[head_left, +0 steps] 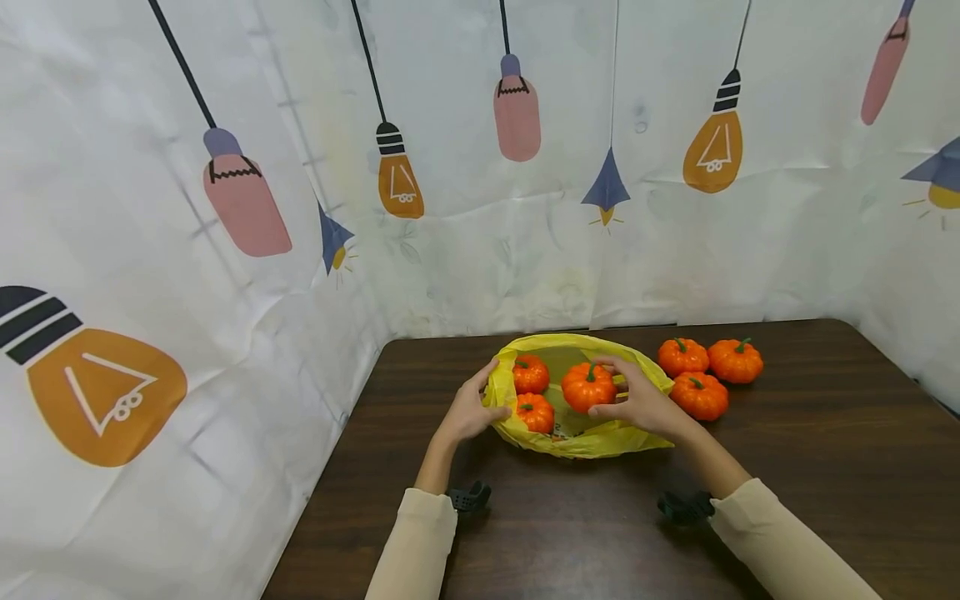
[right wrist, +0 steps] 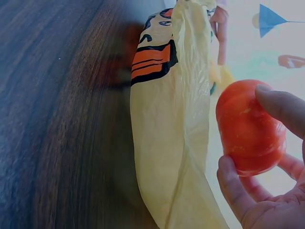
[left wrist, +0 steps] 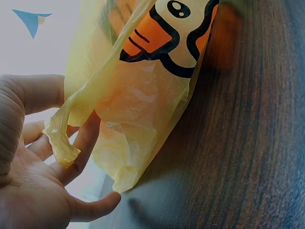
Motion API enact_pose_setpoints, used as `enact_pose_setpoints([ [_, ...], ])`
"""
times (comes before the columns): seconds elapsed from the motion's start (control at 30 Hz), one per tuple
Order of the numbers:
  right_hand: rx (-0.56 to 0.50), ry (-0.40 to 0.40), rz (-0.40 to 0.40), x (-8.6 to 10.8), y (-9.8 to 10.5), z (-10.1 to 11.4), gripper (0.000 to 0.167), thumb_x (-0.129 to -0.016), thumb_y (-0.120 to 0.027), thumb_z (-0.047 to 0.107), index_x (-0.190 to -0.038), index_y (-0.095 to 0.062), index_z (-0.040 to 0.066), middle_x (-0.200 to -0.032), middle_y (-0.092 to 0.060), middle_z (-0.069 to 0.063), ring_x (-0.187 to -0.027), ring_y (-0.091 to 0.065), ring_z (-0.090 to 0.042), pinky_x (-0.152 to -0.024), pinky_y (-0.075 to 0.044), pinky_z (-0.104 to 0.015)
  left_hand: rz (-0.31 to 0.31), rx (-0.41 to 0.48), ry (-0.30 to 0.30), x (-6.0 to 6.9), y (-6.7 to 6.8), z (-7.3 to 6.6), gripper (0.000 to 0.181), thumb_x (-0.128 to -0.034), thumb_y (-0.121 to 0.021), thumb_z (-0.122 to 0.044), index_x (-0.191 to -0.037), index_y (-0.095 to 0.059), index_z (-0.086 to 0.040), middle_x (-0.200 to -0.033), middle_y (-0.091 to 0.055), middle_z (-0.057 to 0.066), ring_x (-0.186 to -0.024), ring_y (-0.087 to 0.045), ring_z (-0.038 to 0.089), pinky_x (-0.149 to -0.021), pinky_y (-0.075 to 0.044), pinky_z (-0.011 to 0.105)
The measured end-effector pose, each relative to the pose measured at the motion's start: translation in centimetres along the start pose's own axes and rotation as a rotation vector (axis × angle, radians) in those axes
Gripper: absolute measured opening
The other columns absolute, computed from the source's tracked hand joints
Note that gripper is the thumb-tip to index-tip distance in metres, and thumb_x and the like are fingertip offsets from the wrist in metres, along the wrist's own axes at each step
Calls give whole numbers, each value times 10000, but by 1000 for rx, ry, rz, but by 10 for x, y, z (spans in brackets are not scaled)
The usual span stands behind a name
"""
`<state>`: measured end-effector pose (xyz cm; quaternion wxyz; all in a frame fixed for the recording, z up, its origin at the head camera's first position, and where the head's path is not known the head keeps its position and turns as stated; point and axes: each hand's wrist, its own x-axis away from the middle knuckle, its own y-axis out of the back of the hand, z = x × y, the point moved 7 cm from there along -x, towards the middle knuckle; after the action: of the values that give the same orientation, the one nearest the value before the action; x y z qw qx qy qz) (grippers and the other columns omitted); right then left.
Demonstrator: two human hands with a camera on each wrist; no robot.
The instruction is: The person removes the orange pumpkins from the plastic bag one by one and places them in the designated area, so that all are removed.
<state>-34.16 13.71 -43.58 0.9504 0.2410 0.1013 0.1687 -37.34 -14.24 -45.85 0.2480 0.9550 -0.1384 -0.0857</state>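
Note:
A yellow plastic bag [head_left: 600,442] lies on its side with its mouth spread towards me; a black-and-orange cartoon print [left wrist: 176,38] shows through its wall. My left hand [head_left: 468,412] holds the bag's left rim, fingers hooked at the edge and one digit [left wrist: 97,208] spread apart. Two small orange toy pumpkins [head_left: 531,373] lie inside on the left. In my right hand [head_left: 637,400] is another toy pumpkin [head_left: 588,387], gripped between thumb and fingers at the bag's mouth. The right wrist view shows this pumpkin [right wrist: 250,128] beside the bag's edge.
Three more toy pumpkins [head_left: 699,396] sit together on the dark wooden table [head_left: 570,533], right of the bag. A white cloth printed with lamps [head_left: 480,258] hangs behind and at the sides. Dark bands [head_left: 686,506] show near both wrists.

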Motion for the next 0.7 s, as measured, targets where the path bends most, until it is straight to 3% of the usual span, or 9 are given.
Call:
enact_pose_setpoints([
  [0.23, 42, -16, -18, 9, 7, -3, 836, -871, -829, 294, -1556, -374, 143, -1518, -337, -272, -1230, -545, -477, -963, -557, -529, 4, -8, -17, 0, 1, 0, 915, -870, -792, -95, -1632, -295, -194, -1676, -302, 125, -1452, -439, 381, -1093, -476, 544],
  [0.47, 41, 12, -17, 23, 14, 0, 839, -875, -826, 293, -1556, -370, 113, -1503, -361, -289, -1213, -566, -443, -972, -553, -536, 16, -2, -12, 2, 0, -2, 910, -868, -787, -80, -1630, -298, -169, -1676, -300, 133, -1458, -430, 391, -1109, -460, 549],
  [0.7, 14, 54, -20, 35, 25, 6, 818, -894, -807, 243, -1556, -353, 83, -1540, -328, -274, -1241, -550, -439, -967, -551, -513, 19, 6, -27, 2, 0, -2, 901, -884, -778, -115, -1635, -282, -157, -1662, -309, 178, -1379, -514, 434, -1016, -543, 505],
])
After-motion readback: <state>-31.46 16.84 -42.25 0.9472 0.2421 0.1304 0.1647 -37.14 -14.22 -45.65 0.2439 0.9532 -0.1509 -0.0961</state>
